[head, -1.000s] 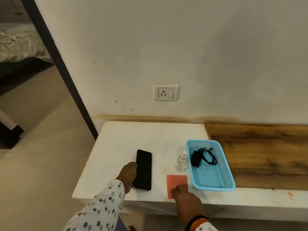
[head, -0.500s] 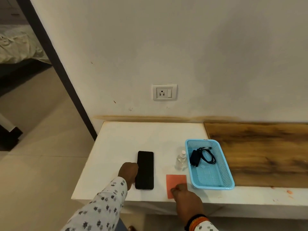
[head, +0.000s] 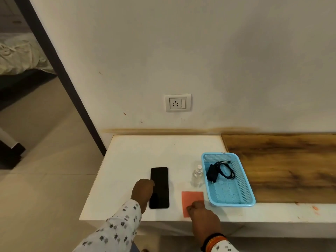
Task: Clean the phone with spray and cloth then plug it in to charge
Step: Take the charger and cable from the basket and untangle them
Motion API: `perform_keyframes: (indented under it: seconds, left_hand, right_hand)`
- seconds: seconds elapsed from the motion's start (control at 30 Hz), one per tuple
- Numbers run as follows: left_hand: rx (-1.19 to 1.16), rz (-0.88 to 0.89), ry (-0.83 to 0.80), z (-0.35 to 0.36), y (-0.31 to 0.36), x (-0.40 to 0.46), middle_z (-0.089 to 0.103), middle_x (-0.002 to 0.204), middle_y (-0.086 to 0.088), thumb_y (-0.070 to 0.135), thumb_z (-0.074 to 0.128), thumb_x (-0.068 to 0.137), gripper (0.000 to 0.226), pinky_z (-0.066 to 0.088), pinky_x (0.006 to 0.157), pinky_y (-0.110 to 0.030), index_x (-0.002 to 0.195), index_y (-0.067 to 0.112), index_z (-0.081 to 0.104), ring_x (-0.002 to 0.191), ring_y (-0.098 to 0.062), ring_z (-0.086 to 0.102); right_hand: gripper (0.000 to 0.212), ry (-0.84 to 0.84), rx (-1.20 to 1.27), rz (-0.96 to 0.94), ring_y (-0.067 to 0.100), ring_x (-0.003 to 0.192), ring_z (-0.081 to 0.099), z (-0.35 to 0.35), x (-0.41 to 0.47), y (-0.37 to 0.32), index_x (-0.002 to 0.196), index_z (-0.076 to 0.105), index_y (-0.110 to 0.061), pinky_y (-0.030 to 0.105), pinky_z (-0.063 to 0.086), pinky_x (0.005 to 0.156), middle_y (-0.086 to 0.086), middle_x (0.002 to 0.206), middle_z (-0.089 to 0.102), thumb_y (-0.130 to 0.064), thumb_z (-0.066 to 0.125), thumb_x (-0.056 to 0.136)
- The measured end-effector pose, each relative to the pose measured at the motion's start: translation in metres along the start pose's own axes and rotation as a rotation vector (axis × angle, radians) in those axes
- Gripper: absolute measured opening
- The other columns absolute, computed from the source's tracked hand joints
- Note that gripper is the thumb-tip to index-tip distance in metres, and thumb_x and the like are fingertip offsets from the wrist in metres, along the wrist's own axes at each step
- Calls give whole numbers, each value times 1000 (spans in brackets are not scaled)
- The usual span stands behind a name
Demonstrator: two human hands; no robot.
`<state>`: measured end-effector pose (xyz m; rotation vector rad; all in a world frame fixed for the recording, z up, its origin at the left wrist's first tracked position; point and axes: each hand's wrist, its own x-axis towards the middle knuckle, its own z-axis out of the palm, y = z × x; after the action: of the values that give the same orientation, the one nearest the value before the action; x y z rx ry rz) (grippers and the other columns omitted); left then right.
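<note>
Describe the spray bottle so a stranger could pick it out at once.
Find the white tabletop below the wall socket. Near its right end sits a blue mesh basket; the spray bottle stands upright just left of it, behind the orange cloth. It is the only clear, white-capped thing there.

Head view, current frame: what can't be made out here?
- Right hand: its fingers curl onto the orange cloth; whether they pinch it is hidden by the hand itself.
- Spray bottle: liquid level, too small and transparent.
- Charger in the blue basket: cable connector type, too small.
- Wall socket: switch position, too small.
</note>
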<state>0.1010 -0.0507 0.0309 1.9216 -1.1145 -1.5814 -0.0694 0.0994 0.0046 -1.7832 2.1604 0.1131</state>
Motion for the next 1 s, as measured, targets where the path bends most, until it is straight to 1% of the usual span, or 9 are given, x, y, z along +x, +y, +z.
perform_keyframes:
  seconds: [0.07,0.13,0.23,0.3,0.37,0.5,0.7,0.9,1.0]
  left_hand:
    - [-34,65,24,4,-5,-6,56,86,-19,11,53,91,15,39,65,-30,102,2,59,69,-21,47]
    - [-74,112,31,7,-3,-15,62,97,-8,16,54,93,31,43,66,-30,124,15,56,78,-20,56]
    - [-95,164,-32,10,0,-25,63,110,-5,18,55,94,36,49,75,-34,130,22,54,92,-21,60]
    - [-80,194,-54,11,2,-29,63,117,-7,18,55,95,36,48,81,-36,130,21,54,99,-23,60]
    - [-71,202,-48,13,3,-34,63,118,-9,17,56,95,34,47,80,-36,129,20,55,98,-25,60]
    - [-94,210,-62,19,2,-40,65,98,-5,16,56,95,29,49,76,-34,124,21,57,85,-20,60]
    - [-90,241,-146,29,6,-47,67,98,-4,13,58,95,19,46,70,-27,112,17,63,80,-17,60]
    - [-41,244,-234,38,12,-46,65,97,-1,19,60,94,16,47,71,-27,109,22,63,76,-14,61]
    - [-38,236,-246,44,15,-46,65,94,0,19,60,94,14,46,64,-27,107,22,64,75,-14,61]
  right_hand:
    - [41,29,7,-10,25,101,62,-2,-1,-2,130,52,-23,35,52,89,3,136,44,-10,45,92]
    - [39,81,23,-33,23,100,62,-10,-3,0,128,55,-26,34,52,88,0,130,53,-17,45,92]
    - [22,449,184,-95,11,73,65,-40,-9,5,98,70,-28,27,54,65,-10,95,69,-37,53,87]
    - [17,705,316,-68,6,56,58,-62,-7,22,74,68,-26,23,49,52,-12,71,64,-40,64,83]
    - [20,778,408,71,7,57,56,-83,4,43,69,63,-24,23,46,53,-13,66,59,-37,68,84]
    - [8,590,501,353,21,87,63,-101,38,88,93,65,-21,26,44,71,-3,93,66,-25,65,86]
    - [48,195,331,404,25,122,54,-92,78,114,136,51,-18,34,43,101,5,135,58,-20,60,90]
    - [27,90,219,392,20,91,61,-80,94,114,116,63,-18,27,46,76,2,106,68,-15,53,91]
    - [21,115,196,393,20,87,62,-77,94,117,108,65,-17,26,47,74,2,99,68,-16,54,90]
